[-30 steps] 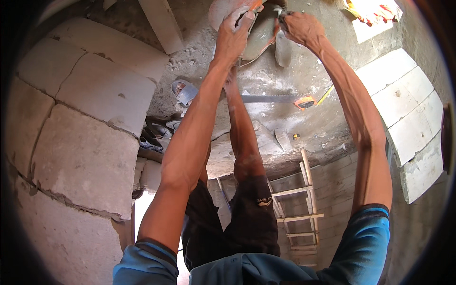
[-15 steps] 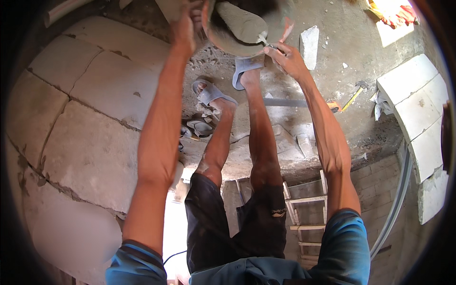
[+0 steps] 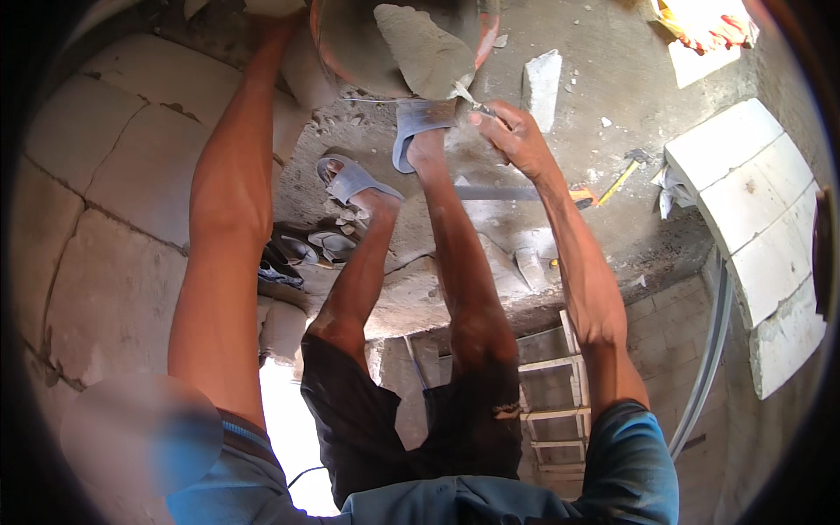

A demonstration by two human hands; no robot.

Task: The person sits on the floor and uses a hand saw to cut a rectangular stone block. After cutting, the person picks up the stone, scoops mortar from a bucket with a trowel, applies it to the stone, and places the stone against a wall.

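My right hand (image 3: 514, 136) is closed round the handle of a trowel (image 3: 427, 54), just in front of the bucket. Grey mortar seems to coat the trowel's broad blade, which lies over the mouth of a round bucket (image 3: 488, 39) with an orange-red rim. The bucket is cut off by the top edge of the picture. My left arm (image 3: 232, 175) stretches up to the far left, beside the block wall. Its hand is almost wholly beyond the top edge, so its fingers are hidden.
Pale block walls stand at left (image 3: 114, 280) and right (image 3: 744, 210). On the floor lie a handsaw (image 3: 499, 193), a hammer (image 3: 623, 178), a white block piece (image 3: 542, 87) and loose sandals (image 3: 332, 245). A ladder (image 3: 556, 413) stands below, right of my legs.
My left hand has moved from beside the bucket up and left, mostly out of view. The trowel has turned over the bucket, still in my right hand. The whole view has shifted slightly.
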